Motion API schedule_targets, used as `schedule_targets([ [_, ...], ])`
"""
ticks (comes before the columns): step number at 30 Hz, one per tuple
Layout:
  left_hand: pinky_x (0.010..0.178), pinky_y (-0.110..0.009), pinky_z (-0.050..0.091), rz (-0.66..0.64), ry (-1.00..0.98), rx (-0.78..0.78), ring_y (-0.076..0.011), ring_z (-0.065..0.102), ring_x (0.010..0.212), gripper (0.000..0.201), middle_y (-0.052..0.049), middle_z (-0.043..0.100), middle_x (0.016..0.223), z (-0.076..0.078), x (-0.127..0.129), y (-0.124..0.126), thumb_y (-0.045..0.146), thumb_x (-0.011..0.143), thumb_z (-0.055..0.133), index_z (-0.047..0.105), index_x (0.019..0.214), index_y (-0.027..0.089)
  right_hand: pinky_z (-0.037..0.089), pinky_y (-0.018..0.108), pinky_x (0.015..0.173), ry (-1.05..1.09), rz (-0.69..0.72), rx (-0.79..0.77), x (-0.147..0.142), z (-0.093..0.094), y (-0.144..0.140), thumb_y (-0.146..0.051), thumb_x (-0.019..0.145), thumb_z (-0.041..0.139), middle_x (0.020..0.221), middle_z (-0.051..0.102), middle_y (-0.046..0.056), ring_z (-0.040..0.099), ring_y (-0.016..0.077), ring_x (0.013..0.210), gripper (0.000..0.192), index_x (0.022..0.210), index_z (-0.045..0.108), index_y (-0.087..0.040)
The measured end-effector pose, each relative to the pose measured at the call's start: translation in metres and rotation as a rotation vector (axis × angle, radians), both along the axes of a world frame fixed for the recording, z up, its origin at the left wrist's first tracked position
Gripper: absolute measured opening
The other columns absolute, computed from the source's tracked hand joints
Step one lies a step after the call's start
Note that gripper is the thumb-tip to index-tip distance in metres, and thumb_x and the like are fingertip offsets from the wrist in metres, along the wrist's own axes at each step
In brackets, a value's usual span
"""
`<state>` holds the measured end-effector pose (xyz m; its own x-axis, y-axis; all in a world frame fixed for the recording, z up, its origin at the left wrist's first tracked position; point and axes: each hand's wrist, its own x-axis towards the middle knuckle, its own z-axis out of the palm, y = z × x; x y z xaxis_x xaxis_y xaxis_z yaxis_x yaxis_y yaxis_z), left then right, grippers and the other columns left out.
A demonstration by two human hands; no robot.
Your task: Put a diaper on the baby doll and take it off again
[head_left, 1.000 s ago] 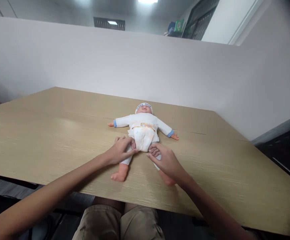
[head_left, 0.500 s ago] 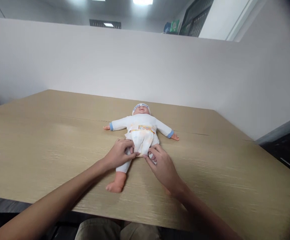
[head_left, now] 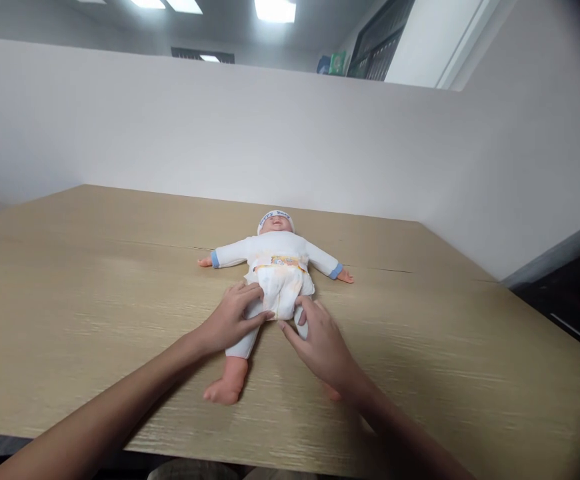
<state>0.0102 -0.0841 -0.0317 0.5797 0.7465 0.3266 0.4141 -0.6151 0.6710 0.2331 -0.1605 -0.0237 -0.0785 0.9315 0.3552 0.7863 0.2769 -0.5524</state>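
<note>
From the head view, a baby doll point(head_left: 276, 257) lies on its back on the wooden worktop point(head_left: 95, 287), head toward twelve o'clock and feet toward six, arms spread toward nine and three; it wears a white top with blue cuffs, a white cap, and a white diaper point(head_left: 280, 288) with a coloured band at the waist. My left hand point(head_left: 231, 319) comes in from seven o'clock and rests on the doll's hip and thigh at the nine o'clock side of the diaper, fingers curled and pressed against the diaper's lower edge, thumb stretched along it; I cannot tell whether it pinches the fabric or only presses on it. My right hand point(head_left: 320, 343) comes in from five o'clock and covers the doll's other thigh at the three o'clock side, fingers bent, fingertips touching the diaper's lower corner; its grip is likewise unclear. The two hands sit just beside each other, the diaper's crotch between them. One bare doll foot point(head_left: 223, 390) shows at six o'clock below my left hand; the other leg is mostly hidden under my right hand. A white partition wall point(head_left: 170, 127) stands behind the worktop at twelve o'clock; ceiling lights point(head_left: 275, 10) show above it.
</note>
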Motion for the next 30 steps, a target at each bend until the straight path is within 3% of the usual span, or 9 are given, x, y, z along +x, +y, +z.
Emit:
schedule_targets([
  [4, 0.08, -0.035, 0.042, 0.09, -0.128, -0.115, -0.023, 0.053, 0.088, 0.033, 0.0, 0.057, 0.089, -0.001, 0.001, 0.0, 0.05, 0.093, 0.075, 0.057, 0.096, 0.023, 0.047, 0.035, 0.071, 0.213, -0.076, -0.044, 0.006, 0.001, 0.006, -0.038, 0.092, 0.069, 0.099, 0.072, 0.004, 0.066, 0.0248, 0.081, 0.029, 0.11, 0.049, -0.026],
  [7, 0.073, -0.031, 0.039, 0.081, -0.268, -0.232, -0.0181, 0.05, 0.08, 0.036, 0.003, 0.053, 0.086, -0.006, 0.002, 0.0, 0.045, 0.091, 0.078, 0.05, 0.099, 0.024, 0.049, 0.036, 0.077, 0.258, -0.137, -0.039, 0.012, 0.003, 0.006, -0.045, 0.09, 0.073, 0.101, 0.076, 0.004, 0.07, 0.0266, 0.088, 0.035, 0.108, 0.049, -0.027],
  [10, 0.076, -0.029, 0.042, 0.085, -0.381, -0.285, -0.0167, 0.052, 0.084, 0.042, 0.002, 0.054, 0.094, -0.015, 0.003, 0.001, 0.043, 0.09, 0.081, 0.045, 0.103, 0.024, 0.048, 0.037, 0.076, 0.25, -0.167, -0.044, 0.016, 0.007, 0.004, -0.05, 0.09, 0.074, 0.103, 0.078, 0.004, 0.071, 0.0263, 0.088, 0.032, 0.103, 0.057, -0.027],
  [14, 0.084, -0.032, 0.048, 0.147, -0.432, -0.314, -0.0202, 0.062, 0.1, 0.049, -0.005, 0.063, 0.115, -0.022, 0.001, -0.001, 0.044, 0.087, 0.085, 0.051, 0.114, 0.023, 0.047, 0.037, 0.072, 0.198, -0.152, -0.035, 0.017, 0.013, 0.001, -0.048, 0.092, 0.074, 0.1, 0.08, 0.005, 0.069, 0.0257, 0.081, 0.024, 0.097, 0.067, -0.026],
  [18, 0.086, -0.035, 0.05, 0.15, -0.337, -0.309, -0.0229, 0.066, 0.099, 0.04, -0.006, 0.072, 0.116, -0.01, 0.0, -0.007, 0.047, 0.088, 0.084, 0.065, 0.114, 0.023, 0.047, 0.037, 0.071, 0.142, -0.132, -0.047, 0.015, 0.017, 0.001, -0.047, 0.093, 0.074, 0.097, 0.08, 0.006, 0.068, 0.0274, 0.083, 0.022, 0.096, 0.073, -0.026],
  [22, 0.084, -0.036, 0.05, 0.119, -0.258, -0.34, -0.0248, 0.067, 0.094, 0.033, -0.004, 0.077, 0.105, 0.005, 0.001, -0.008, 0.05, 0.092, 0.079, 0.076, 0.11, 0.023, 0.048, 0.038, 0.077, 0.133, -0.093, -0.078, 0.013, 0.017, 0.003, -0.047, 0.095, 0.072, 0.099, 0.08, 0.006, 0.069, 0.0292, 0.09, 0.021, 0.095, 0.076, -0.026],
  [30, 0.091, -0.038, 0.055, -0.024, -0.467, -0.761, -0.0286, 0.07, 0.11, 0.043, -0.01, 0.077, 0.121, 0.005, -0.001, 0.003, 0.056, 0.09, 0.081, 0.076, 0.116, 0.021, 0.045, 0.035, 0.068, 0.244, -0.107, -0.15, 0.018, 0.007, 0.006, -0.053, 0.094, 0.072, 0.095, 0.078, 0.004, 0.066, 0.0255, 0.081, 0.028, 0.096, 0.074, -0.025],
])
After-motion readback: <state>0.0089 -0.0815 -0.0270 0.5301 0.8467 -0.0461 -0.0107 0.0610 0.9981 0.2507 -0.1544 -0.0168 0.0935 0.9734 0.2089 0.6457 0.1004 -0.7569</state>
